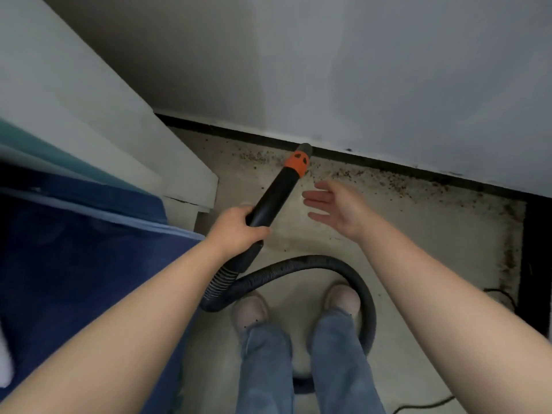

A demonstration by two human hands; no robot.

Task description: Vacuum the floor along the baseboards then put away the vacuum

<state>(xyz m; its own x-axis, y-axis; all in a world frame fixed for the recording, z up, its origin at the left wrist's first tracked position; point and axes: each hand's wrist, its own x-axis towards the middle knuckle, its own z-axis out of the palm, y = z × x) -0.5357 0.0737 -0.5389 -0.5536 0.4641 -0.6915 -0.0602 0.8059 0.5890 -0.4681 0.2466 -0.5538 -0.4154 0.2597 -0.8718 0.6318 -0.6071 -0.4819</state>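
1. Now the left hand (pixel 236 227) grips the black plastic vacuum tube with the orange collar (pixel 276 194); its fingers (pixel 249 212) are curled round the lower part of the tube.
2. The long axis of the tube runs from the hand toward 1 o'clock, and the grey nozzle tip (pixel 304 148) is at the dark baseboard strip (pixel 388 167), under the grey wall (pixel 358 70).
3. The right hand (pixel 336 206) holds nothing; its fingers (pixel 313 198) are straight and spread, pointing toward 9 o'clock, near the tube but apart from it.
4. Brown crumbs of dirt (pixel 373 179) lie on the pale floor (pixel 418 234) along the baseboard, mostly at 3 o'clock from the nozzle.
5. I judge that the coming move is a sweep of the tip toward 3 o'clock; the left hand already has the tube.
6. The black ribbed hose (pixel 313 262) curves behind the hand and around the feet, so it could catch a shoe.
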